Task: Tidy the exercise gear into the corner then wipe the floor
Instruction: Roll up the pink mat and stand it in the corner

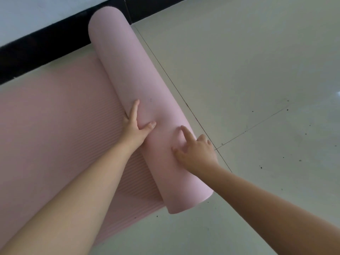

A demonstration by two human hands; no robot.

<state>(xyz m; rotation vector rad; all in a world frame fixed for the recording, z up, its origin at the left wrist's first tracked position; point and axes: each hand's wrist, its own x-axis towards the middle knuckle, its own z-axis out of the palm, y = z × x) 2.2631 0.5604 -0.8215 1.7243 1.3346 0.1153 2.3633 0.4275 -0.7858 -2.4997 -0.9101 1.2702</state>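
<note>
A pink exercise mat [127, 74] lies on the floor, partly rolled into a thick tube that runs from the wall down toward me. Its flat ribbed part [51, 116] spreads out to the left of the roll. My left hand [135, 127] presses on the roll's left side, fingers spread and thumb on top. On the roll's right side, nearer me, my right hand [196, 151] rests with fingers spread. Neither hand is closed around the mat.
Pale floor tiles [257, 80] with dark grout lines stretch to the right, dotted with small dark specks of dirt. A black skirting board [36, 57] runs along the white wall at the top left, touching the roll's far end.
</note>
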